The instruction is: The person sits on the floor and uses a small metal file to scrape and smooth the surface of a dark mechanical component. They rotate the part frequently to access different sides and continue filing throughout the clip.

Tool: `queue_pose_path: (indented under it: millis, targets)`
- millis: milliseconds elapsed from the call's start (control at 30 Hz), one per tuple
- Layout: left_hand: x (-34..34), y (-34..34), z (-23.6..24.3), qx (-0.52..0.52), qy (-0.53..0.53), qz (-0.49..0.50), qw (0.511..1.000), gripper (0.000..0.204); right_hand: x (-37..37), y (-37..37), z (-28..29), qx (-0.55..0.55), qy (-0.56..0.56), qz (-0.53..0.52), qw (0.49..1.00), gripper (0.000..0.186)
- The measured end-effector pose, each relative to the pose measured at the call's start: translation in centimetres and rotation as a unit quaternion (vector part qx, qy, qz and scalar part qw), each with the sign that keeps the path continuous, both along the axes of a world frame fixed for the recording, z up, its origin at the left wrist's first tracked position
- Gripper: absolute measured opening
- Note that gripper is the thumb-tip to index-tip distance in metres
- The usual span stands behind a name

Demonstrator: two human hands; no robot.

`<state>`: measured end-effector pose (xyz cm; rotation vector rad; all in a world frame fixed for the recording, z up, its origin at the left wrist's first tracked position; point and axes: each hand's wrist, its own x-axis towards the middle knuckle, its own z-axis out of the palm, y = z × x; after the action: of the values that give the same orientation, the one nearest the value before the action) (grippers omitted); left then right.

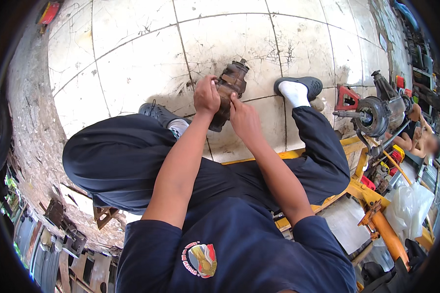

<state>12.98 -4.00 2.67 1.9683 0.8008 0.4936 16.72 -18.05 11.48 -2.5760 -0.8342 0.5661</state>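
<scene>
Between my feet, a heavy, greasy brown metal machine part [225, 90] with a thick ribbed body stands tilted over the tiled floor. A short stub shaft juts from its far end. My left hand [208, 96] grips its left side, the fingers curled in against the metal. On the near right side, my right hand [244, 117] holds it with the thumb pressed on top; its other fingers are mostly hidden. Whether the part's underside touches the tiles, I cannot tell.
A yellow metal frame [362, 190] runs behind and right of my legs. A hub assembly [374, 116] stands right beside a red stand [347, 98]. Another person [418, 136] sits far right. A clear plastic bag [409, 205] hangs near an orange cylinder [392, 241].
</scene>
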Motion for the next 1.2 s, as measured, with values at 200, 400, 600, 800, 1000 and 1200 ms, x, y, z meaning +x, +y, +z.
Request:
queue_pose_path:
  millis: [200, 400, 600, 800, 1000, 1200]
  targets:
    - [0.2, 0.0, -0.5, 0.013, 0.0, 0.012, 1.0, 0.022, -1.1, -0.7, 0.3, 0.001, 0.002, -0.005, 1.0, 0.039]
    - [0.6, 0.1, -1.0, -0.054, 0.019, 0.041, 0.998, 0.021, -0.9, 0.8, 1.7, -0.079, 0.022, -0.021, 0.996, 0.039]
    - [0.4, 0.2, -1.1, -0.046, 0.014, 0.038, 0.998, 0.022, -0.9, 1.2, 0.2, -0.014, -0.012, -0.022, 1.0, 0.037]
    - [0.5, 0.3, -0.7, -0.101, 0.016, 0.108, 0.989, 0.023, -0.3, 2.1, 1.2, -0.077, -0.038, 0.017, 0.996, 0.036]
    - [1.1, 0.5, -2.2, -0.183, 0.061, 0.197, 0.961, 0.022, 0.1, 1.1, 0.2, -0.033, -0.061, 0.058, 0.996, 0.037]
    - [0.9, 0.5, -1.9, -0.168, 0.074, 0.176, 0.967, 0.019, 0.4, 1.5, -0.1, -0.066, -0.031, 0.051, 0.996, 0.038]
